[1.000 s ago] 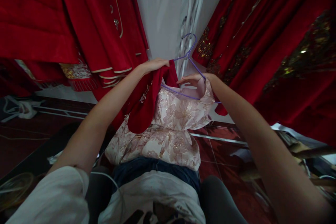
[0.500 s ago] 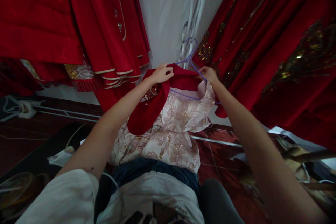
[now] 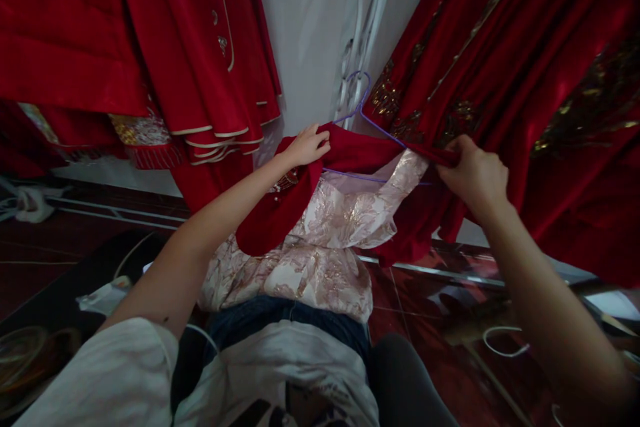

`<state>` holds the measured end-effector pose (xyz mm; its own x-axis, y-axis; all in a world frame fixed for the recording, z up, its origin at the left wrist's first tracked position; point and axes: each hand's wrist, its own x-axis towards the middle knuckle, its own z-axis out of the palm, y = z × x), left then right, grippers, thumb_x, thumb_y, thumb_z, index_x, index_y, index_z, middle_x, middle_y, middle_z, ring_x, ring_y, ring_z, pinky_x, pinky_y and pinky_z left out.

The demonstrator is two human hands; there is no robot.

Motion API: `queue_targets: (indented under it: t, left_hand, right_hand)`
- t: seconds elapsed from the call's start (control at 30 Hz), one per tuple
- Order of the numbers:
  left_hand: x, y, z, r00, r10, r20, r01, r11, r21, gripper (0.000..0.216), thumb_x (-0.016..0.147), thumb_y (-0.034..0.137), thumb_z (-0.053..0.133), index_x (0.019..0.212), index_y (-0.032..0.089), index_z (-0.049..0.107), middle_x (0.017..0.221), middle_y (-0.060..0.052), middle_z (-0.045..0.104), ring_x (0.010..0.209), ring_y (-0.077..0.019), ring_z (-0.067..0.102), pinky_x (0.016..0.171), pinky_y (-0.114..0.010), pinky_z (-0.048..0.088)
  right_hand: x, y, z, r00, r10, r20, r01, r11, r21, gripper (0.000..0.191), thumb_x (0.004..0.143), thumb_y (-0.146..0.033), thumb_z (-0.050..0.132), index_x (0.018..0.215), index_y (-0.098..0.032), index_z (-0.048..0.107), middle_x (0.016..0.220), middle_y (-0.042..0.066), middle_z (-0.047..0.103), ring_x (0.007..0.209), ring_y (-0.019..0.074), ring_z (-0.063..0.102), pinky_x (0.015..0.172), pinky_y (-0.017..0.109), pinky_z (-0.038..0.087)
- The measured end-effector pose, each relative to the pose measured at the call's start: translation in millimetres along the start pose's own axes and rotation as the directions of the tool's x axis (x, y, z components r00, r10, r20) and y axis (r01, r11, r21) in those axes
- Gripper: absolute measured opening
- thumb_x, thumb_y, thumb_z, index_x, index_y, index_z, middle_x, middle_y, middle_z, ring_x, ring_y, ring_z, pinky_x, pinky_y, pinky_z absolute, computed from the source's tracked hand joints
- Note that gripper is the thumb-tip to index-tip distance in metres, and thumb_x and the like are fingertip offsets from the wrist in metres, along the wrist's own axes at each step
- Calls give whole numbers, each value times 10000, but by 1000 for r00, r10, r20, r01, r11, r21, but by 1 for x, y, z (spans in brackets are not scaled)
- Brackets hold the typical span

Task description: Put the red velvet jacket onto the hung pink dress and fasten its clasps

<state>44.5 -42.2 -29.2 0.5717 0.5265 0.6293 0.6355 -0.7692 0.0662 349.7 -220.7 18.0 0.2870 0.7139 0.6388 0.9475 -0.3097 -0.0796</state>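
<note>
A red jacket (image 3: pixel 280 207) is draped over a pink-and-gold brocade dress (image 3: pixel 320 240) that hangs on a purple wire hanger (image 3: pixel 365 117) in front of me. My left hand (image 3: pixel 307 145) is closed on the jacket's left shoulder near the collar. My right hand (image 3: pixel 475 173) is closed in a fist on the jacket's right shoulder, out to the right of the hanger. The dress skirt falls down onto my lap.
Red embroidered garments (image 3: pixel 150 47) hang at the left and more red garments (image 3: pixel 525 80) with gold trim at the right. A white wall (image 3: pixel 310 27) lies between them. Dark red floor tiles (image 3: pixel 425 300) and loose white cords (image 3: pixel 505 340) are below.
My right hand moved right from the hanger's neck to the jacket's right shoulder and pulled the red cloth across the hanger. My left hand stayed on the left shoulder.
</note>
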Motion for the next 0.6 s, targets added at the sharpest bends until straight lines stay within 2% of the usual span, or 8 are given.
queue_targets:
  t: [0.07, 0.17, 0.27, 0.37, 0.43, 0.47, 0.53, 0.6]
  left_hand:
    - [-4, 5, -2, 999, -35, 1, 35, 998, 45, 175, 892, 274, 460, 949, 163, 583, 991, -128, 516, 1016, -290, 513, 914, -421, 393]
    - [-9, 14, -4, 996, -85, 5, 84, 994, 68, 205, 862, 303, 526, 998, 155, 565, 1076, -160, 506, 1069, -329, 497, 932, -458, 381]
    - [-12, 22, -1, 995, -99, 22, 97, 992, 80, 306, 765, 330, 658, 992, 154, 554, 1113, -169, 496, 1096, -354, 484, 929, -468, 387]
    - [-12, 22, 2, 993, -115, -9, 116, 988, 99, 411, 688, 331, 733, 1003, 153, 540, 1162, -183, 479, 1134, -377, 461, 940, -488, 383]
    - [-12, 17, 3, 991, -129, -25, 131, 986, 99, 430, 676, 328, 744, 1008, 151, 537, 1189, -194, 470, 1158, -392, 445, 947, -506, 377]
    - [-12, 14, 3, 991, -131, -22, 132, 987, 93, 423, 680, 326, 741, 1008, 152, 538, 1200, -197, 468, 1168, -397, 441, 950, -512, 376]
    - [-15, 9, 1, 992, -125, -7, 126, 989, 72, 395, 700, 316, 727, 1011, 155, 544, 1231, -199, 461, 1190, -397, 432, 964, -516, 372]
    - [-22, 8, 0, 993, -120, -17, 120, 991, 49, 356, 726, 300, 705, 1016, 164, 550, 1295, -193, 438, 1237, -391, 403, 1001, -520, 351]
  right_hand:
    - [-11, -5, 3, 996, -88, 21, 83, 985, 151, 317, 736, -312, 632, 1038, -236, 572, 788, 55, 650, 677, 234, 593, 625, 318, 388]
    - [-15, -18, 30, 980, -192, 53, 151, 891, 427, 240, 709, -202, 618, 939, -228, 553, 758, 5, 605, 616, 163, 524, 643, 297, 388]
    - [-9, -49, 69, 988, -71, 140, -55, 680, 731, 135, 696, -169, 603, 797, -206, 521, 739, 11, 568, 649, 145, 493, 675, 294, 391]
    - [-8, -102, 98, 987, -94, 133, -59, 558, 828, 119, 725, -176, 541, 824, -204, 480, 787, 4, 557, 679, 129, 492, 684, 268, 414]
    - [-12, -138, 108, 974, -192, 122, -11, 496, 868, 145, 687, -170, 561, 799, -210, 478, 787, -21, 554, 689, 115, 506, 693, 245, 426]
    - [-16, -153, 111, 957, -271, 103, 19, 415, 910, 153, 683, -171, 551, 810, -213, 476, 781, -27, 544, 681, 116, 506, 680, 244, 427]
    - [-21, -170, 112, 947, -313, 74, 31, 319, 947, 190, 665, -183, 544, 838, -222, 474, 771, -35, 531, 666, 119, 503, 660, 249, 429]
    - [-24, -171, 113, 958, -279, 67, 15, 282, 959, 204, 650, -197, 543, 840, -227, 474, 765, -34, 524, 665, 126, 503, 656, 258, 431]
